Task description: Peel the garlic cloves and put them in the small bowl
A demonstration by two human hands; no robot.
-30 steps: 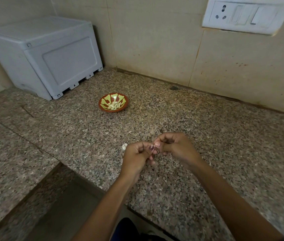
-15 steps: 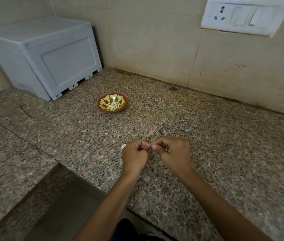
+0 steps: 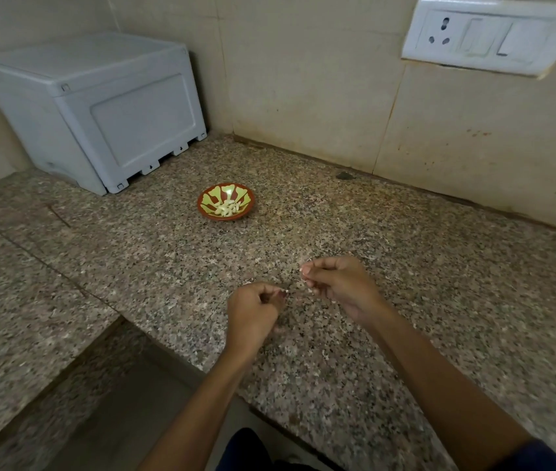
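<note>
Speckled granite desk (image 3: 405, 266) against a beige tiled wall (image 3: 303, 79); white socket plate (image 3: 487, 35) on the wall at upper right. Grey plastic box (image 3: 100, 107) in the far left corner. Small bowl (image 3: 226, 205), red-brown with a green pattern, on the desk well beyond the hands, holding pale peeled cloves (image 3: 227, 208). Left hand (image 3: 253, 311), fingers curled, pinching a small white bit (image 3: 286, 292) at its tips; whether clove or skin, cannot tell. Right hand (image 3: 337, 287), just beside and apart from the left, fingers curled, pinching another pale scrap (image 3: 303, 271). Both hands above the desk's near part.
</note>
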